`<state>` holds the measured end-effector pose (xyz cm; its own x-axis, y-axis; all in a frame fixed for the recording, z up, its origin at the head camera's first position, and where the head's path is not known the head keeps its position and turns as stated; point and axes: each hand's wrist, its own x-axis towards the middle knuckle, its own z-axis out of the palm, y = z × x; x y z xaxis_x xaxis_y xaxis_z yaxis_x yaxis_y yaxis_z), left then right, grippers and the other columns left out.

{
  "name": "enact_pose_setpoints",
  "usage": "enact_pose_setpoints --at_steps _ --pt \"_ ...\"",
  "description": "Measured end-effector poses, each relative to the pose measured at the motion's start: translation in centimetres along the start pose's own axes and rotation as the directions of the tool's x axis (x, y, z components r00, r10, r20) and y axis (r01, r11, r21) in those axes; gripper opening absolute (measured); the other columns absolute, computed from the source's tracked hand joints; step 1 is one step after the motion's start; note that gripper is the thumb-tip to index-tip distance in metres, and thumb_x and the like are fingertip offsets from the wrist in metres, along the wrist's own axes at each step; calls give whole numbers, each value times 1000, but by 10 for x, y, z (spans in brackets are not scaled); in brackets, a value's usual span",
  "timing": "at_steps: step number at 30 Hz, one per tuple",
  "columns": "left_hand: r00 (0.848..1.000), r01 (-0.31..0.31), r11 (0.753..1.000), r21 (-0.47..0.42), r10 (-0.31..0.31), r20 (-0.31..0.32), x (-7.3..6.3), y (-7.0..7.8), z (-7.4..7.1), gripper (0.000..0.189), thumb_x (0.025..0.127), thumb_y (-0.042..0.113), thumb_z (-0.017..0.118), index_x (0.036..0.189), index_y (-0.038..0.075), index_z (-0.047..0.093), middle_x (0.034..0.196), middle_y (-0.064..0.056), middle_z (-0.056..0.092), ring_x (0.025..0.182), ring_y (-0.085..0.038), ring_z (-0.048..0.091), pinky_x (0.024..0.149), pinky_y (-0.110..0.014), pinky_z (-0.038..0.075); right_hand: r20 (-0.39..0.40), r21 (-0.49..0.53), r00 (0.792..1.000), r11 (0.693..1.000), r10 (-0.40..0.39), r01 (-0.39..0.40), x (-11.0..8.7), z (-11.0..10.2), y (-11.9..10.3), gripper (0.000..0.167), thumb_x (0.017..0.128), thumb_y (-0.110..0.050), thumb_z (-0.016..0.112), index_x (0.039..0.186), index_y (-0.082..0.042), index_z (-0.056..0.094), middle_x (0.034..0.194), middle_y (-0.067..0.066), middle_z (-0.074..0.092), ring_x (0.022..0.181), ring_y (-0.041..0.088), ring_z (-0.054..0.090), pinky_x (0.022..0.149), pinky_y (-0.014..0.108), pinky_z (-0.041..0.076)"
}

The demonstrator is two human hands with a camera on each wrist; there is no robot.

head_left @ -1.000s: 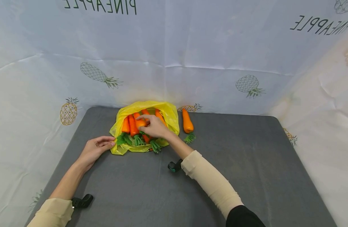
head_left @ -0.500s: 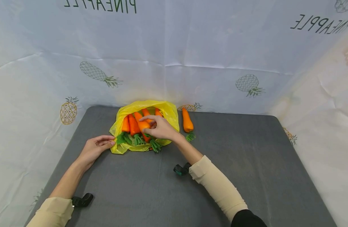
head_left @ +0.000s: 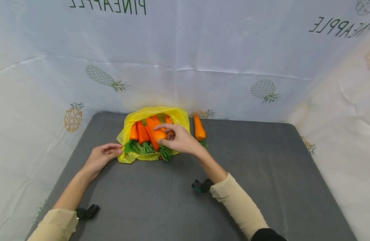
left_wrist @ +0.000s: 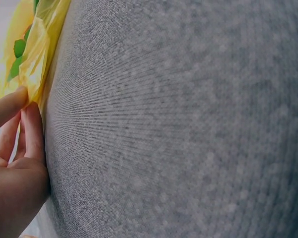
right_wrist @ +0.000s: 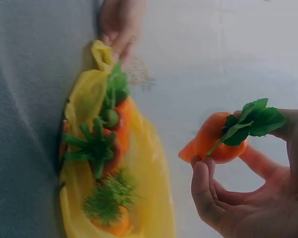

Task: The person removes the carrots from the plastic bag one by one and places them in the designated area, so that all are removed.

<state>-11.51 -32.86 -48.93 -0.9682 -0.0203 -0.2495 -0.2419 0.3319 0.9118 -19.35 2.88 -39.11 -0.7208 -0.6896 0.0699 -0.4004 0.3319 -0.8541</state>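
Note:
A yellow plastic bag point(head_left: 183, 117) lies with its mouth facing me at the back of the table, with several orange carrots point(head_left: 142, 133) and their green tops inside. My left hand point(head_left: 101, 159) pinches the left edge of the bag's mouth between thumb and finger, which the left wrist view shows close up. In front of the opening, my right hand point(head_left: 180, 139) holds a carrot point(right_wrist: 213, 134) by its thick end, between thumb and fingers. In the right wrist view this carrot hangs apart from the bag, its leafy green top point(right_wrist: 256, 119) towards the camera.
Another carrot point(head_left: 199, 128) with a feathery top lies on the grey table point(head_left: 248, 174), just right of the bag. A white cloth point(head_left: 218, 50) printed with pineapples hangs behind the table and along its sides.
My right hand has moved right and a little towards me, drawing the carrot up from the others in the bag. The left hand has stayed at the bag's edge.

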Motion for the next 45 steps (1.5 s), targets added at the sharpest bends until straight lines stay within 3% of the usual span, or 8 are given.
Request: enact_pose_setpoints --at_steps 11,18,22,29,35,45 --pt "1000 -13 1000 17 13 -1 -4 3 0 52 106 32 74 143 -2 64 101 27 77 97 9 71 86 -11 56 -112 90 994 996 -5 15 -31 -29 6 41 104 -18 74 145 -17 68 146 12 68 99 23 75 87 34 60" --pt "1000 -12 1000 3 12 3 -1 2 1 51 106 29 74 143 -4 63 101 26 78 97 8 71 87 -11 56 -177 68 984 998 15 -3 -52 -48 22 41 103 -15 76 143 -15 69 110 16 76 78 24 64 73 27 53" --pt "1000 -8 1000 -2 8 4 -2 2 1 50 106 30 74 142 -2 65 101 25 78 96 8 71 86 -11 56 -217 66 974 997 62 -49 -63 -62 32 41 102 -15 76 143 -15 69 120 13 77 87 29 69 79 27 57" --pt "1000 -18 1000 7 18 -4 -3 3 1 49 105 32 75 140 -1 66 101 27 77 97 9 71 87 -11 56 -267 55 953 989 146 -136 -79 -85 55 45 104 -12 74 148 -12 66 133 21 74 104 31 73 85 28 57" --pt "1000 -8 1000 9 8 -1 -4 4 1 52 105 33 75 142 -2 64 102 27 77 98 9 71 87 -11 55 -284 44 933 975 220 -217 -84 -97 79 47 105 -13 73 150 -13 64 149 21 65 128 42 70 95 42 58" --pt "1000 -10 1000 20 10 0 -2 1 0 51 106 31 73 144 -2 63 102 28 77 98 10 70 87 -11 55 -271 34 905 943 328 -332 -80 -100 108 49 108 -16 68 155 -13 59 149 26 65 128 44 69 87 37 55"
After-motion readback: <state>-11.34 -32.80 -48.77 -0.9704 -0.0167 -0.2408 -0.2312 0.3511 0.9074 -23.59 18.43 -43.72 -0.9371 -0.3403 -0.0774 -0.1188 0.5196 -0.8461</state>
